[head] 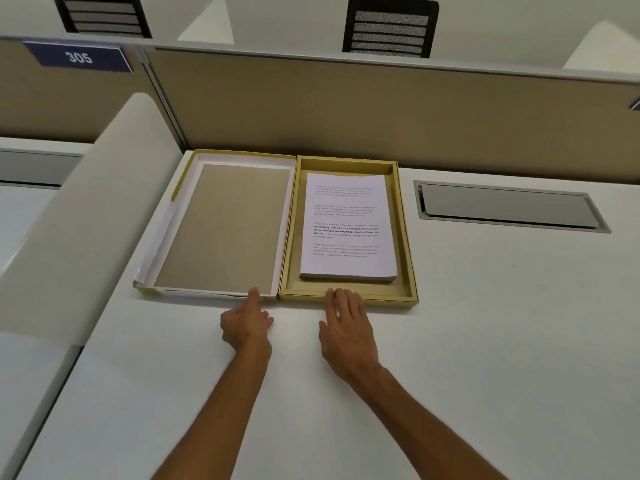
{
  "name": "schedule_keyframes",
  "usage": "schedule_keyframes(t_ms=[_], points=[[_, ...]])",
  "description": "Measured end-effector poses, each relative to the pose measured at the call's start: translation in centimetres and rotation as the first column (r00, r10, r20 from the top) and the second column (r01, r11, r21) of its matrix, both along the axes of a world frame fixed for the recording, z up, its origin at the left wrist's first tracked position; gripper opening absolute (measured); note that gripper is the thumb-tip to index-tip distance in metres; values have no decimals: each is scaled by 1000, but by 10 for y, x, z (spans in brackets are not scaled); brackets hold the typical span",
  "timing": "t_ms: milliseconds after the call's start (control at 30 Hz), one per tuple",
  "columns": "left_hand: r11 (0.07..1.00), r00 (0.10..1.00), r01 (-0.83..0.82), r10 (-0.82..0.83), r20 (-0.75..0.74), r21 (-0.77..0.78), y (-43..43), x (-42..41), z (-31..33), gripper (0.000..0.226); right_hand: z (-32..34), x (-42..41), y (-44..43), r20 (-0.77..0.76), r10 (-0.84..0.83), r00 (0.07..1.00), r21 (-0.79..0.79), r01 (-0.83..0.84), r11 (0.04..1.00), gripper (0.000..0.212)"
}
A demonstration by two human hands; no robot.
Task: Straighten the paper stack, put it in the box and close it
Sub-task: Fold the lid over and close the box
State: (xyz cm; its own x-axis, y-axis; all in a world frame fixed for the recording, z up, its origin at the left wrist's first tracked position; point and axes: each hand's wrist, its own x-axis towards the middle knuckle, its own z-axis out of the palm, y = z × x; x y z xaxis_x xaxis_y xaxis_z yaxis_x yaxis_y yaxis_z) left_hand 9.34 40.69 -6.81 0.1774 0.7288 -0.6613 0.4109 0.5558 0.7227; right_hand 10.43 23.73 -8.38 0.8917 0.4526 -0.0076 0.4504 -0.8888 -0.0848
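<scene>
A yellow cardboard box (410, 244) lies open on the white desk. A neat stack of printed white paper (348, 226) lies flat inside it. The box's hinged lid (225, 230) is folded out flat to the left, its brown inner face up. My left hand (247, 323) is at the lid's near edge, index finger touching it and the other fingers curled. My right hand (346, 327) rests flat on the desk, fingers together, fingertips touching the box's near wall. Neither hand holds anything.
A grey cable hatch (509, 207) is set into the desk right of the box. A beige partition wall (381, 109) runs behind it. A white rounded divider (86, 209) rises at the left. Two black chair backs (389, 27) show beyond the partition.
</scene>
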Motion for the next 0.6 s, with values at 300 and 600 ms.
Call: schedule_keyframes(t_ms=[300,600], points=[[1000,999,4,-3,50,-29,9,20,-4,28,-2,0,-2,-13,24,1000,9,-24,1000,65],[981,991,68,-87,100,182,-6,15,-11,33,-4,1,-4,-74,41,996,34,-38,999,65]])
